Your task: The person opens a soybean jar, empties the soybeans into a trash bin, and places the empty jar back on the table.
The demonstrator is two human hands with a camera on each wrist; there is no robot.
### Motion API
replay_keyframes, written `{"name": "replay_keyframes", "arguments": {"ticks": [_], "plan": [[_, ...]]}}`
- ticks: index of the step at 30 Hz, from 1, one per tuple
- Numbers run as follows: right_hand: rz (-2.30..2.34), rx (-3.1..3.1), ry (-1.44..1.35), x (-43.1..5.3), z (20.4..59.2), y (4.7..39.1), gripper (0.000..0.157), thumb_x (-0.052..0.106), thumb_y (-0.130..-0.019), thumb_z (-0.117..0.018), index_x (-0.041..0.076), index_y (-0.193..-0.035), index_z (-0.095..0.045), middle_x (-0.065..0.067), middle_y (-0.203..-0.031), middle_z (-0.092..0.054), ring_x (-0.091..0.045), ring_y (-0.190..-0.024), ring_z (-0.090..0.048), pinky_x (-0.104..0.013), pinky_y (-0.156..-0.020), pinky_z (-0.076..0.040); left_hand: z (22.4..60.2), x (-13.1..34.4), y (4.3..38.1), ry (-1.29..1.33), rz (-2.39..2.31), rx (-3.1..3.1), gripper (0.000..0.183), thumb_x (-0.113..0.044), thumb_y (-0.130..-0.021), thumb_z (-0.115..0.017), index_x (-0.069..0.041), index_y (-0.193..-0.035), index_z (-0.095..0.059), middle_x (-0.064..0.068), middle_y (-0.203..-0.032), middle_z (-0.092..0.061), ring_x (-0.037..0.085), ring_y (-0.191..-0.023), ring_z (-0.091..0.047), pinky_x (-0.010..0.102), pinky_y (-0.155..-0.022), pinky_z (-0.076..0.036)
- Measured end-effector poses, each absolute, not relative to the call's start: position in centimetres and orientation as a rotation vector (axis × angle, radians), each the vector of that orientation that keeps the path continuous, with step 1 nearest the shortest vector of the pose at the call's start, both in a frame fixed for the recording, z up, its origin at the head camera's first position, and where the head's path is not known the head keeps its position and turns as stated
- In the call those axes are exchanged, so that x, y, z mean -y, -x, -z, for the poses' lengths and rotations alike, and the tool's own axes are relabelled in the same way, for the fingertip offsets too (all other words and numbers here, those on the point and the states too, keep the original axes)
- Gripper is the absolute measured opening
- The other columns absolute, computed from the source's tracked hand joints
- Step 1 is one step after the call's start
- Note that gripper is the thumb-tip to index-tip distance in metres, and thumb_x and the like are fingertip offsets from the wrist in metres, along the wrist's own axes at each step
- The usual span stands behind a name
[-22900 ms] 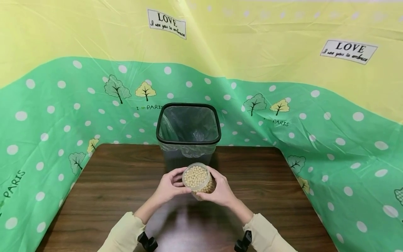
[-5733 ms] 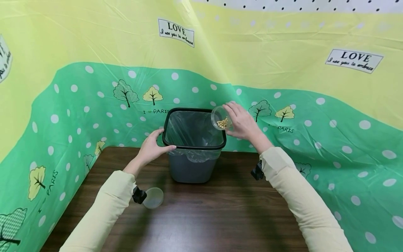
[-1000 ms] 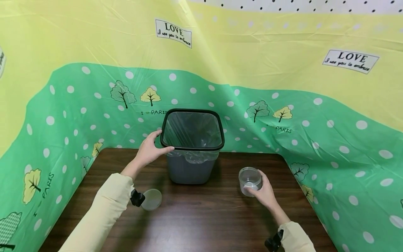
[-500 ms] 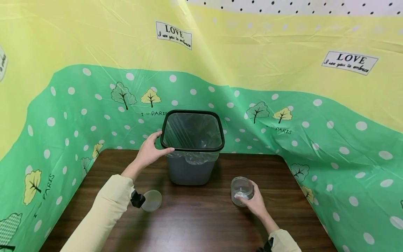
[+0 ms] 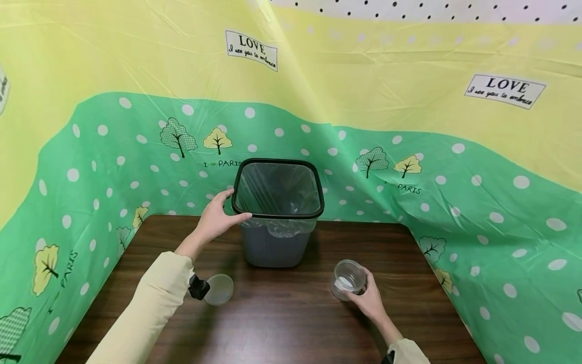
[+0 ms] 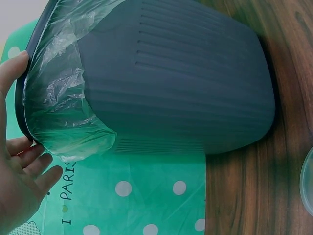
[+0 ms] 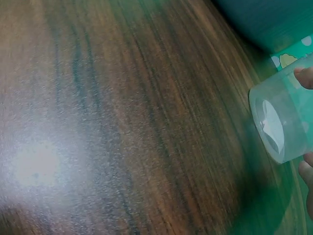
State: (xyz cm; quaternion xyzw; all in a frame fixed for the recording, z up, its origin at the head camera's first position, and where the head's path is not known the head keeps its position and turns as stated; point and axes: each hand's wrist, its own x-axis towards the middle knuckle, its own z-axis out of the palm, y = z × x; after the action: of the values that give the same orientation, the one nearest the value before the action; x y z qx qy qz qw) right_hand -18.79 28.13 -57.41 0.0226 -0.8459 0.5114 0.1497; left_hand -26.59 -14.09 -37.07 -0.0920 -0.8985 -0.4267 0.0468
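A dark grey trash bin [image 5: 276, 245] with a black rim and a clear plastic liner stands at the middle back of the table. My left hand [image 5: 215, 218] grips its front-left rim corner, thumb on the front edge and fingertips at the left side; the left wrist view shows this hand [image 6: 22, 181] too. Right of the bin, my right hand [image 5: 369, 298] holds a clear round plastic jar [image 5: 344, 273] just at or over the tabletop. No chickpea-like balls show in it; something white lies at its base. The right wrist view shows the jar [image 7: 279, 120] at its edge.
A translucent round lid [image 5: 220, 289] lies on the dark wooden table [image 5: 282, 323] beside my left wrist. Behind and along the sides hangs a green and yellow patterned cloth [image 5: 159, 172].
Earlier the jar held pale round balls under its lid, then was tipped at the bin's rim. In the last second my right hand lowered it leftward and nearer; the left hand stayed.
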Motion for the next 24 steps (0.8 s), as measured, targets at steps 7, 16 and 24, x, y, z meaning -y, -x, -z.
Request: {"name": "replay_keyframes", "arguments": {"ticks": [7, 16, 24], "plan": [[-1.506, 2.407, -0.064, -28.2, 57.6, 18.7, 0.088, 0.004, -0.06, -0.083, -0.003, -0.132, -0.033, -0.024, -0.125, -0.043, -0.035, -0.112, -0.045, -0.008, -0.087, -0.037, 37.1, 14.0, 26.7, 0.291, 1.296, 2.743, 0.094, -0.058, -0.071, -0.067, -0.012, -0.143, -0.028, 0.011, -0.146, -0.026, 0.033, -0.133, -0.024, 0.055, -0.1, -0.029], [-1.405, 2.527, -0.048, -28.7, 56.0, 18.5, 0.096, 0.013, -0.064, -0.082, 0.002, -0.14, -0.025, -0.023, -0.13, -0.04, -0.034, -0.119, -0.041, -0.039, -0.098, -0.035, 37.0, 14.0, 26.5, 0.338, 1.261, 2.763, 0.093, -0.057, -0.075, -0.064, -0.01, -0.144, -0.024, 0.014, -0.147, -0.022, 0.034, -0.134, -0.022, 0.056, -0.101, -0.026], [-1.194, 2.63, -0.146, -30.1, 52.7, 19.7, 0.097, 0.021, -0.067, -0.081, 0.004, -0.142, -0.022, -0.025, -0.132, -0.038, -0.041, -0.122, -0.033, -0.056, -0.093, -0.031, 37.5, 14.9, 25.8, 0.393, 1.134, 2.801, 0.092, -0.058, -0.08, -0.057, -0.007, -0.146, -0.017, 0.016, -0.149, -0.018, 0.034, -0.135, -0.019, 0.055, -0.102, -0.024]]}}
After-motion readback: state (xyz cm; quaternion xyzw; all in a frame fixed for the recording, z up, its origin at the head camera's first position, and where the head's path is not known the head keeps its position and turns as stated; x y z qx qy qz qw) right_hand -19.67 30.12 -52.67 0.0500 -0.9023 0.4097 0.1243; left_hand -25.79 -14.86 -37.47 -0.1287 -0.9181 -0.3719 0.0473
